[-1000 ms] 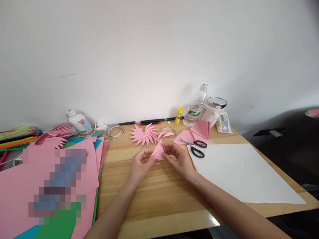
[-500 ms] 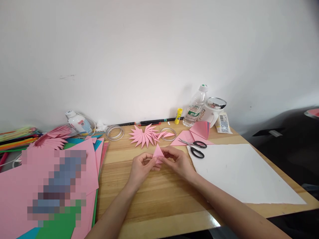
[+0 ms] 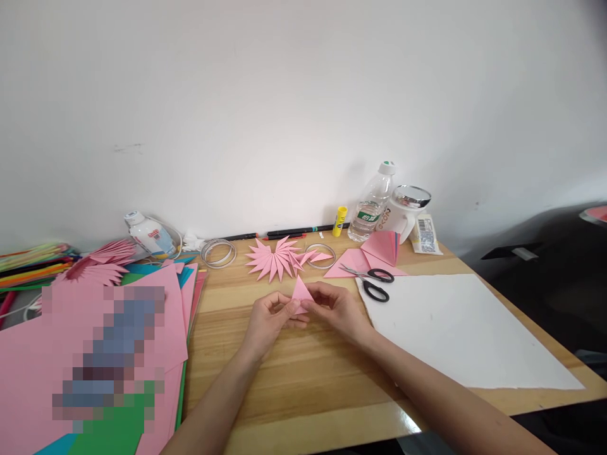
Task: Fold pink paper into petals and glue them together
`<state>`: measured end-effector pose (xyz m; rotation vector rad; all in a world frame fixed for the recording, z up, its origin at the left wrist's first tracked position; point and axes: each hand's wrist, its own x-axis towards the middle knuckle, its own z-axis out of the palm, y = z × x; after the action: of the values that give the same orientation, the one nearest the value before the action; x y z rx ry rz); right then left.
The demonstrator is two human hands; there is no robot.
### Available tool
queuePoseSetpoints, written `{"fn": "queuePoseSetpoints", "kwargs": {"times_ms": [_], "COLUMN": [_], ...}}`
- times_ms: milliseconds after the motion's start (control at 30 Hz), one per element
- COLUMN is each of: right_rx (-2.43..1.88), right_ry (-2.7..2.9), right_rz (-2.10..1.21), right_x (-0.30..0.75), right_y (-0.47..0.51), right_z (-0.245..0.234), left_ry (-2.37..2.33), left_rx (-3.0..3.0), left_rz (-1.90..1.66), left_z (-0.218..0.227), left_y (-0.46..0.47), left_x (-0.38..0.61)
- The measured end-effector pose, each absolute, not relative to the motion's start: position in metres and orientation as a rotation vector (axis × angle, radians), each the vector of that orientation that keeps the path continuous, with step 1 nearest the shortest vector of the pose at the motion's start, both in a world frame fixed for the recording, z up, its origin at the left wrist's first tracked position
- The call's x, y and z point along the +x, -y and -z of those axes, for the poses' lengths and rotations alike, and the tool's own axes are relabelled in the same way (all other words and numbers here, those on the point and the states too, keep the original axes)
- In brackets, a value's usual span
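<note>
Between my two hands is a small pink folded paper triangle (image 3: 301,291), its tip pointing away from me. My left hand (image 3: 272,317) pinches its lower left side, thumb in front and fingers behind. From the other side my right hand (image 3: 337,308) grips it too, the thumb pressing near the bottom edge. Just beyond lies a pink fan of folded paper points (image 3: 274,259), with smaller pink pieces by a roll of clear tape (image 3: 327,261). To the right of my right hand, black-handled scissors (image 3: 374,284) rest partly on a white sheet (image 3: 465,328).
Pink paper sheets (image 3: 165,316) pile up at the left, partly blurred out, near a second pink fan (image 3: 102,265) and a white bottle (image 3: 150,235). Along the wall stand a yellow glue stick (image 3: 339,221), a water bottle (image 3: 370,212) and a white mug (image 3: 403,218).
Both hands keep their hold on the paper triangle. The triangle has tilted very slightly, and the fingers have shifted a little around it.
</note>
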<state>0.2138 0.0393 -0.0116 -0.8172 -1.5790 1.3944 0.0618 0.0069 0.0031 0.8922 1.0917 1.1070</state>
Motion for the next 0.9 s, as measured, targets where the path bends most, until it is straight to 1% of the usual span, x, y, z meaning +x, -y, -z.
{"fn": "queuePoseSetpoints", "kwargs": {"times_ms": [367,600,900], "right_rx": [-0.801,-0.796,-0.838], "right_ry": [1.445,1.428,1.339], "right_rz": [-1.601,-1.629,-1.627], "right_x": [0.2134,0.215,0.2164], "right_y": [-0.0399,-0.0404,-0.0441], "right_z": [0.0118,0.0087,0.0116], "left_ry": [-0.993,-1.011,-1.114], "left_rx": [0.931,0.951,1.022], "left_rz": [-1.161,-1.144,-1.04], "left_z": [0.0006,0.0022,-0.0016], "left_y": [-0.0047,-0.0056,-0.0071], "left_x": [0.0629,0.0626,0.0597]}}
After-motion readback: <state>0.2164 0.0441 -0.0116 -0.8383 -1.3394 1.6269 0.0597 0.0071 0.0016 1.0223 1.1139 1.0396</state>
